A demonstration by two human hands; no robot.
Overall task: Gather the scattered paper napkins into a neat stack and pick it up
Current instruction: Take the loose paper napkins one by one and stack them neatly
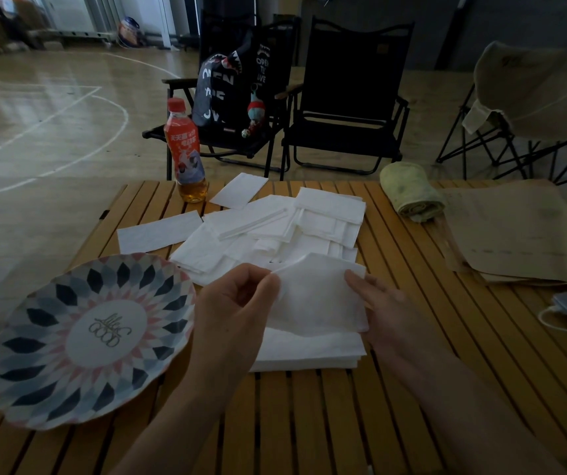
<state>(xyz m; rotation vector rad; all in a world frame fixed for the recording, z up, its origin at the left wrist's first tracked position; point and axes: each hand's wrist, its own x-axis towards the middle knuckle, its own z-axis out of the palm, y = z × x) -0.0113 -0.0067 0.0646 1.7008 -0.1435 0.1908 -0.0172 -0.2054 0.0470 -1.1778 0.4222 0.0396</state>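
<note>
White paper napkins [275, 228] lie scattered and overlapping across the middle of a slatted wooden table [412, 337]. A squared stack of napkins [309, 351] sits near me. Just above that stack, one napkin [319, 296] is lifted between both hands. My left hand [234, 310] pinches its left edge with curled fingers. My right hand [388, 310] holds its right side, thumb on top. Two single napkins lie apart: one [158, 234] at the left, one [239, 190] by the bottle.
A patterned plate [52, 354] sits at the table's left. A red-labelled drink bottle [186, 156] stands at the far edge. A rolled green cloth [412, 193] and brown paper sheets [522, 234] lie at the right. Folding chairs [347, 97] stand beyond the table.
</note>
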